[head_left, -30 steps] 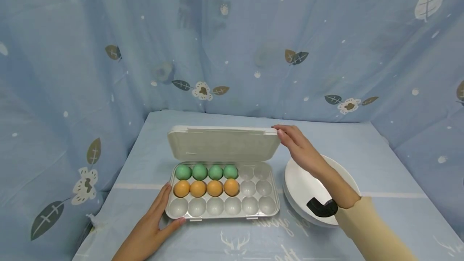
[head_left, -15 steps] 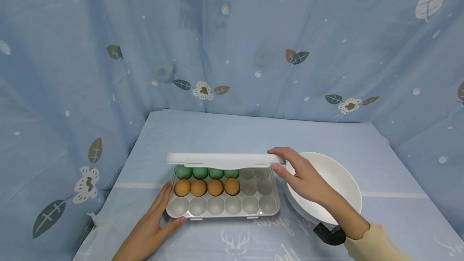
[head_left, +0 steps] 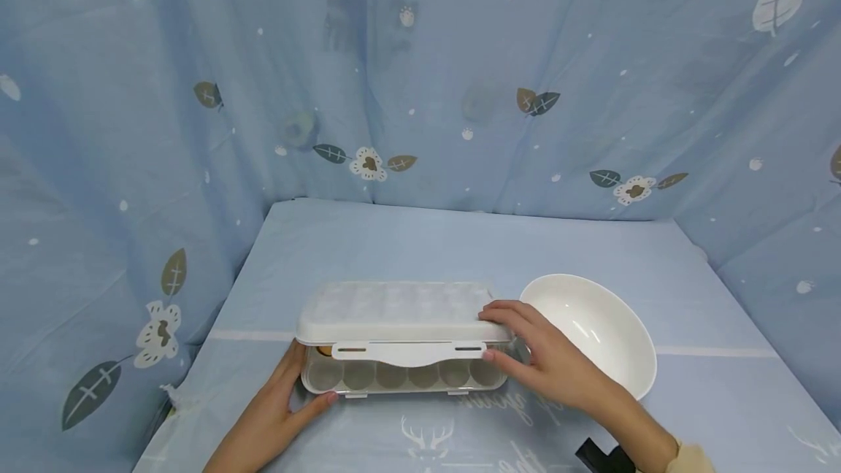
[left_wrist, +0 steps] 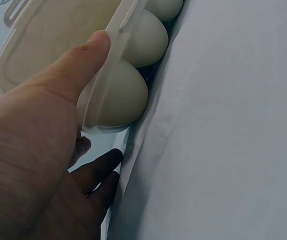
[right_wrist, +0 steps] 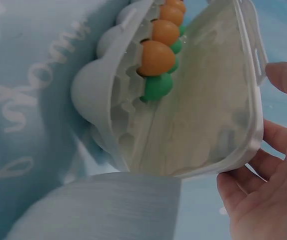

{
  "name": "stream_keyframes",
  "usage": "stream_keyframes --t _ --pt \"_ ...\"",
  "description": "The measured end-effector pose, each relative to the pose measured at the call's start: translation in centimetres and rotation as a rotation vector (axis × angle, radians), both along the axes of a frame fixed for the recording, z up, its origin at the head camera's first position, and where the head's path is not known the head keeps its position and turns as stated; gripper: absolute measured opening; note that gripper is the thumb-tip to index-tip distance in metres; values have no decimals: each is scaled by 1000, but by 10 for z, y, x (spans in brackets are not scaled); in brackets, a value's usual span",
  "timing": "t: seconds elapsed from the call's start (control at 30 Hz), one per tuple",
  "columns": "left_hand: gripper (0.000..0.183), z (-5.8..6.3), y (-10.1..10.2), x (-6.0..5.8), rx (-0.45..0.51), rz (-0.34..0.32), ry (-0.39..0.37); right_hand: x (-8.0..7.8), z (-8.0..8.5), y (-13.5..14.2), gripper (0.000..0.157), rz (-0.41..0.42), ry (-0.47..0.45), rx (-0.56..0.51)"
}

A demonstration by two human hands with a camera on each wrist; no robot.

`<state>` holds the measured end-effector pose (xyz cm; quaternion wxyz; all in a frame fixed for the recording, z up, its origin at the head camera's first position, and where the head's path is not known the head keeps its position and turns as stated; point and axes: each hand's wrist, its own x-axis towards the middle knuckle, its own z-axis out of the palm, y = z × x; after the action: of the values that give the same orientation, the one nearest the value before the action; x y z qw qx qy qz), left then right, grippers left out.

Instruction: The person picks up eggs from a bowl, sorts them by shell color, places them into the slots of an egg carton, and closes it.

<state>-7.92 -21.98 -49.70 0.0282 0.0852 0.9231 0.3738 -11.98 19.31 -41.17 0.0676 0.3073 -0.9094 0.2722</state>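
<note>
A white plastic egg box (head_left: pixel 390 389) sits in the middle of the table, its lid (head_left: pixel 401 316) lowered most of the way with a gap along the front. My right hand (head_left: pixel 552 356) grips the lid's right front corner, thumb at the front and fingers over the top and side. Orange eggs (right_wrist: pixel 157 58) and green eggs (right_wrist: pixel 157 86) stand in the cups in the right wrist view; from the head only a sliver of orange shows. At the left front corner, my left hand (head_left: pixel 272 404) rests against the box, thumb (left_wrist: pixel 91 50) on the rim and fingers along the side.
A white bowl (head_left: pixel 591 327) stands just right of the egg box, partly behind my right hand. Blue patterned cloth (head_left: pixel 420 71) hangs behind the table and on both sides. The tabletop (head_left: pixel 394 239) has a pale blue cover.
The lid has swung from upright forward and down over the eggs, with my right hand moving along toward me. My left hand has stayed at the box's left front corner.
</note>
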Motion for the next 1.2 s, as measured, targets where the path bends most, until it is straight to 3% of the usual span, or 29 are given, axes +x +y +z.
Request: stream_keyframes --t 0.13,0.37,0.63,0.77,0.93,1.2 --pt "111 -1 0 0 18 -3 41 7 -6 -1 51 11 -1 54" --pt "131 4 -1 0 34 45 24 14 -16 -7 53 63 -31 138" --pt "126 4 5 6 17 0 169 19 -28 -16 63 108 -85 170" --pt "122 3 9 8 -44 -35 286 22 -37 -22 68 125 -55 172" --pt "103 6 18 5 -157 -107 432 23 -48 -30 75 117 29 202" --pt "96 22 35 -4 -412 -147 479 16 -61 -45 87 26 134 337"
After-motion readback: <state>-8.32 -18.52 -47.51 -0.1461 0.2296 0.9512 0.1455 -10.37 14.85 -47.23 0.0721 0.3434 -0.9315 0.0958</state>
